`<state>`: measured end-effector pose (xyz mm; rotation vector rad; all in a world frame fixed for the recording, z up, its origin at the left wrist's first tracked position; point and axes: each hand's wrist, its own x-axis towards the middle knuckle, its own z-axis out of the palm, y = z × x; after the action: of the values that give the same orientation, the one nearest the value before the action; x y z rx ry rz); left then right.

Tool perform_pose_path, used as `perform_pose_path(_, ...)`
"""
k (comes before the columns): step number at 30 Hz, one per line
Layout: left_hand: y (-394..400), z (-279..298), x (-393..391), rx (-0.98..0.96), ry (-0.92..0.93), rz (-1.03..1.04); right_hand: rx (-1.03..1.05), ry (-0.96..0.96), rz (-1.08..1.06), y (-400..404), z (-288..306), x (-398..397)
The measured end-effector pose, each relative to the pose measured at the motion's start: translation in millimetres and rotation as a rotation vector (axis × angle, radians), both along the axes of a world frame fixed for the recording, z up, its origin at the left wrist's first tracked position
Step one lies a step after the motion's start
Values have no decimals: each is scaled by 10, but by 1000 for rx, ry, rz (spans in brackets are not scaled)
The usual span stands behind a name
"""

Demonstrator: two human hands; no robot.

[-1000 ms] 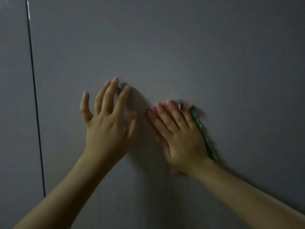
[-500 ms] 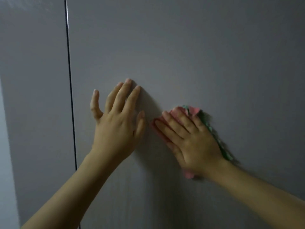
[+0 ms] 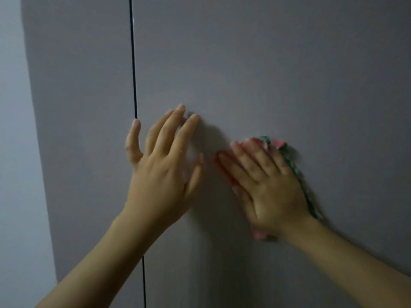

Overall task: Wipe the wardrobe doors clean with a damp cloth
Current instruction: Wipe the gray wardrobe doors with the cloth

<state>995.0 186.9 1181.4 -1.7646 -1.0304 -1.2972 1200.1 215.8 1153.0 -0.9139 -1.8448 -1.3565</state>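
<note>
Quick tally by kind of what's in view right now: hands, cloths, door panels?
Hands: 2, left hand bare on the door, right hand flat on the cloth
Cloths: 1, pink and green cloth
Door panels: 2, left panel and right panel, split by a dark gap
Total: 5

Grey wardrobe door [image 3: 278, 63], flat and matt, filling most of the view. Thin dark gap [image 3: 133, 63] at 11 o'clock, running vertical between it and a second door [image 3: 84, 107]. Pressed flat on the door: left hand [image 3: 162, 170] at centre, right hand [image 3: 269, 192] at 4 o'clock, pink-green cloth [image 3: 278, 144] under it.
</note>
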Motion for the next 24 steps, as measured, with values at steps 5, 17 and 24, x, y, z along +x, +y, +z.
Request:
perform_pose_path(5,55,-75,-280,-1,-52,33,171,485,-92,87,646,-354)
perform_pose_path(17,110,-72,-615,17,0,-105,146,245,-93,95,706,-605)
perform_pose_path(24,153,-282,-1101,22,-69,-51,61,90,-45,116,258,-1312)
